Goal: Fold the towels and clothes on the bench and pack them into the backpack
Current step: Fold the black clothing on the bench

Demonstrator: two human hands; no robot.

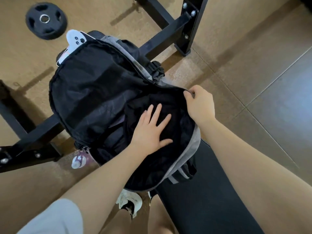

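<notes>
Nearest, a white shoe stands on the floor just left of the black bench, whose pad runs off the near edge. The backpack lies open on the bench's far end, its flap thrown back far-left. The left hand lies flat, fingers spread, on dark cloth inside the opening. The right hand pinches the far-right rim. A bottle hangs at the left edge. Farther, a phone pokes from the flap; beyond is bare floor and a weight plate.
</notes>
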